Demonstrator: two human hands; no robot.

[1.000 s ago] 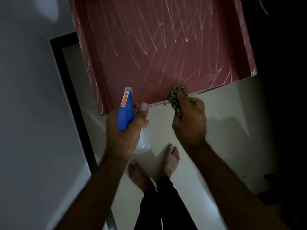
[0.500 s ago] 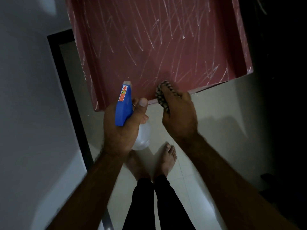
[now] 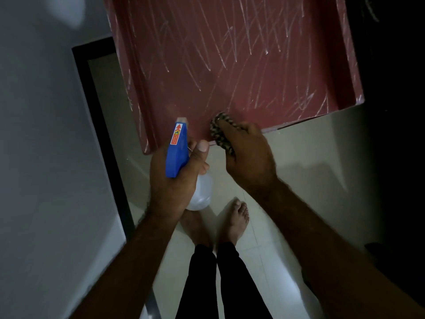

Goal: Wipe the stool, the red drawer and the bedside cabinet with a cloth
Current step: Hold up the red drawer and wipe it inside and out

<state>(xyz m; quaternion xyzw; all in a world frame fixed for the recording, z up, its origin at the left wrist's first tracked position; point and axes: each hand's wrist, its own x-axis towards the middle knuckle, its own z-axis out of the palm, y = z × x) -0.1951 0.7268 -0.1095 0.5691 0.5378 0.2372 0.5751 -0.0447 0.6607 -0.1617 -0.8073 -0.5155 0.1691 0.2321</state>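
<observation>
Scratches in pale streaks cross the floor of the red drawer (image 3: 230, 65), which fills the far part of the scene above a light tiled floor (image 3: 310, 169). Pressed to the drawer's near edge is a patterned cloth (image 3: 217, 131), bunched in the curled fingers of the right hand (image 3: 248, 155). Just left of it, the left hand (image 3: 174, 180) grips a spray bottle (image 3: 177, 155), its blue head pointing toward the drawer, clear body below the palm. Bare feet (image 3: 234, 219) stand near.

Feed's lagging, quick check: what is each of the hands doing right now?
Left hand: closed round the spray bottle.
Right hand: closed on the cloth, pressing it to the red drawer at its near edge.
</observation>
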